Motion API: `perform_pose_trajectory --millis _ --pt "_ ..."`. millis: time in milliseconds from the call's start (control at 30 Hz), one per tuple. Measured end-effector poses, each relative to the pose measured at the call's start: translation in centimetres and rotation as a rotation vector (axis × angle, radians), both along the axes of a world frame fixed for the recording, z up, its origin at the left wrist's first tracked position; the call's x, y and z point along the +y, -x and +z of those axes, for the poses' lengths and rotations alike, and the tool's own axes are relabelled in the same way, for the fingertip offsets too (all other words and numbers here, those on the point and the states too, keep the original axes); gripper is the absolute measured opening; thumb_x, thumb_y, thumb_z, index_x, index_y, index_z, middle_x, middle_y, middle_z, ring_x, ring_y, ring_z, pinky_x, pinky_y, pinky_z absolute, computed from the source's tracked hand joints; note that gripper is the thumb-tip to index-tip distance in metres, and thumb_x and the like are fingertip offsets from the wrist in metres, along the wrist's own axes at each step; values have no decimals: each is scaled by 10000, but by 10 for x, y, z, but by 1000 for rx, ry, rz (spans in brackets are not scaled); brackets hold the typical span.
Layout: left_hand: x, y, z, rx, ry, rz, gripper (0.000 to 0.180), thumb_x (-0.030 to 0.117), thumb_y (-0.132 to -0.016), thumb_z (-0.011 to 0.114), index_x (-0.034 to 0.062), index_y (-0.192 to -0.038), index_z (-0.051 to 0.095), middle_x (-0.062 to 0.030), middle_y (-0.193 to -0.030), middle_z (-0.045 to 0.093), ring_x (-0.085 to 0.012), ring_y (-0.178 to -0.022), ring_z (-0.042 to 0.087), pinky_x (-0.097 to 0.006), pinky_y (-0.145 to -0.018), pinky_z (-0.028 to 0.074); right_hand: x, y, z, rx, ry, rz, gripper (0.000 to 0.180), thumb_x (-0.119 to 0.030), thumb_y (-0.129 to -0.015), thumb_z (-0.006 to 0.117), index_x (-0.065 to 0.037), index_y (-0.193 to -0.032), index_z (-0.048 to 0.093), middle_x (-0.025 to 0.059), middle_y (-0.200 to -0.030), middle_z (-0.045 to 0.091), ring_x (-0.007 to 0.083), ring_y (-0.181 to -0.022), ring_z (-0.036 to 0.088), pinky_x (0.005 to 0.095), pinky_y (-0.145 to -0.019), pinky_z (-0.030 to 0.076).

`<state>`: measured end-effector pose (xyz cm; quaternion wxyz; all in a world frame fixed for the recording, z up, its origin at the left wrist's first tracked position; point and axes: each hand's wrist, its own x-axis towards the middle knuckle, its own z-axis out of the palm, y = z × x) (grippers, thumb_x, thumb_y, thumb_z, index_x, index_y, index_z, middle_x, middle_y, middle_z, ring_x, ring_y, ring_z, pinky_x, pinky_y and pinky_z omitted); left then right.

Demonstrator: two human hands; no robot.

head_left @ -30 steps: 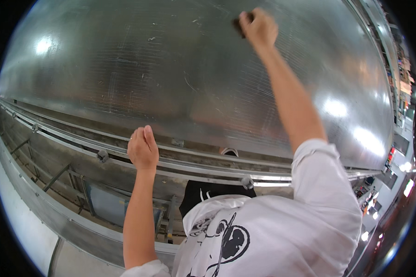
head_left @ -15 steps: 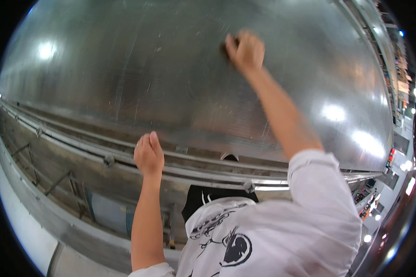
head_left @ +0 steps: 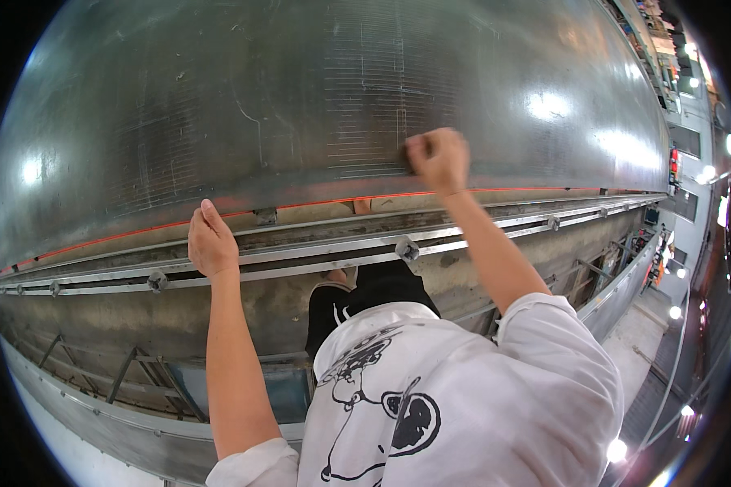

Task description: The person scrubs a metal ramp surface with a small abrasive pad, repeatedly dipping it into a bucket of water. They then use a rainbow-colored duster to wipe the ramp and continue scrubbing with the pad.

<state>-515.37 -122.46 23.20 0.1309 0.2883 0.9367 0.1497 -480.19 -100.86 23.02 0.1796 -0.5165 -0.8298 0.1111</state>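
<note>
A small dark brown piece, perhaps a pad or a block, sticks out on the left side of my right hand. My fingers are closed round it, so most of it is hidden. That hand is over the near part of a large, scratched grey metal surface. My left hand is at the near edge of this surface, further left, beside the metal rails. It appears empty, with its fingers loosely extended and the thumb uppermost.
A thin red line runs along the surface's near edge. Metal rails with round knobs lie between the surface and my body. Metal framing stands lower left. Bright lamps and a walkway appear at the far right.
My right hand has come back toward me across the metal surface, still closed on the dark piece. My left hand now appears further left and slightly higher. The view has shifted, showing more rails.
</note>
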Motion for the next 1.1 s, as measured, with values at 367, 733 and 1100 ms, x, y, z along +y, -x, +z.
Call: perform_pose_trajectory --millis 367,733,1100 --pt "5 -4 5 -8 -55 -38 615 571 -1110 318 83 -1052 687 -164 -1038 716 -432 -989 654 -529 -824 504 -83 171 -4 115 163 310 203 -359 -865 742 -156 -869 735 77 -924 697 284 -970 658 468 -858 473" --pt "-2 -4 -3 -24 -52 -60 511 430 -1122 394 28 -904 622 -182 -916 670 -447 -884 625 -529 -749 478 152 -143 -31 -259 -117 -1144 464 -485 -1000 587 -49 -1042 739 150 -1109 743 369 -1092 694 492 -899 545" --pt "-15 0 -6 34 -15 39 446 353 -1128 415 23 -870 569 -184 -840 598 -444 -811 581 -514 -703 448 225 308 -5 43 55 310 345 -419 -924 672 -85 -895 752 145 -1013 748 343 -1047 689 497 -893 525"
